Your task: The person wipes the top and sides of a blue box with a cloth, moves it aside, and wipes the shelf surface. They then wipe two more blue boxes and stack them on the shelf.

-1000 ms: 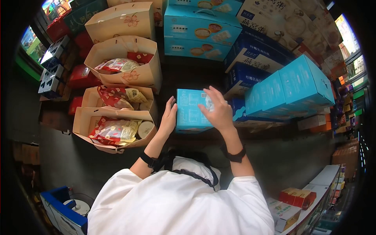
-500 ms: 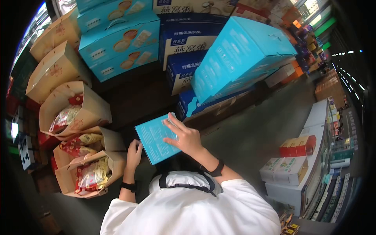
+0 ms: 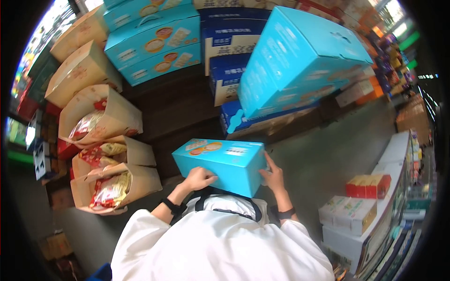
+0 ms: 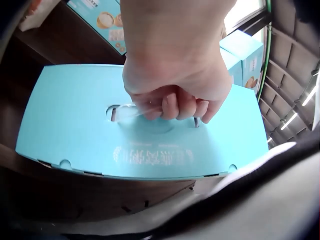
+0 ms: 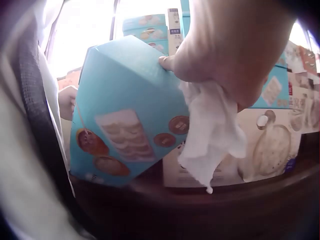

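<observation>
In front of my body, a turquoise carton (image 3: 215,164) lies tilted, its side with printed bowls facing up. My left hand (image 3: 200,177) grips the clear plastic carrying handle (image 4: 131,111) on the carton's face, fingers curled through it, as the left wrist view shows. At the other end, my right hand (image 3: 273,175) has its thumb against the carton's edge. A crumpled white tissue (image 5: 212,135) hangs from the curled fingers of that hand in the right wrist view.
Paper gift bags (image 3: 108,114) with snack packs stand in a row on the left. Turquoise cartons (image 3: 161,40) are stacked at the back. Larger turquoise cartons (image 3: 300,61) sit on blue boxes (image 3: 276,117) at right. A white counter (image 3: 344,241) carries smaller boxes.
The view swung right, then the carton was turned from upright onto its side and shifted right. My left hand took its handle; my right hand moved from its top to its right end.
</observation>
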A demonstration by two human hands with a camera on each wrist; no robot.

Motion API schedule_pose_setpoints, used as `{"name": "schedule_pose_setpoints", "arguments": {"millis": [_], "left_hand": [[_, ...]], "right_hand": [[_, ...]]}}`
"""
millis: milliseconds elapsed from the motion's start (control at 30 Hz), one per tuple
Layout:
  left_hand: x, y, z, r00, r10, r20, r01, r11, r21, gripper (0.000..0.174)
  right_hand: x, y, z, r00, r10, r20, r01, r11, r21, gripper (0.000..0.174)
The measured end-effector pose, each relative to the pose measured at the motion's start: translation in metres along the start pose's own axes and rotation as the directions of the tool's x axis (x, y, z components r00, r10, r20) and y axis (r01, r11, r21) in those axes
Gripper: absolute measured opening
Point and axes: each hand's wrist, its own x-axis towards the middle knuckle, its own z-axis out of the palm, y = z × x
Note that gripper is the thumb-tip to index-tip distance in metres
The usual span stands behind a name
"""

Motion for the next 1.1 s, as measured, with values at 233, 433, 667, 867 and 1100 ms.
{"name": "schedule_pose_setpoints", "arguments": {"millis": [233, 433, 667, 867, 1100], "left_hand": [[0.021, 0.024, 0.013, 0.969, -0.107, -0.223, 0.125, 0.990, 0.068, 0.029], [0.004, 0.031, 0.008, 0.917, -0.292, -0.270, 0.315, 0.948, 0.043, 0.030], [-0.037, 0.021, 0.038, 0.803, -0.433, -0.409, 0.441, 0.894, -0.080, 0.032], [-0.085, 0.045, 0.017, 0.725, -0.507, -0.466, 0.538, 0.839, -0.077, 0.035], [-0.127, 0.032, 0.020, 0.720, -0.531, -0.447, 0.580, 0.814, -0.034, 0.036]], "right_hand": [[0.013, 0.024, -0.007, 0.958, 0.204, 0.201, -0.205, 0.979, -0.015, 0.054], [0.052, 0.062, -0.008, 0.968, 0.080, 0.239, -0.065, 0.995, -0.070, 0.040], [0.088, 0.123, -0.004, 0.957, 0.077, 0.281, 0.079, 0.859, -0.506, 0.049], [0.112, 0.122, -0.026, 0.815, 0.321, 0.483, 0.081, 0.762, -0.642, 0.064], [0.096, 0.070, 0.007, 0.749, 0.321, 0.579, 0.043, 0.850, -0.526, 0.052]]}}
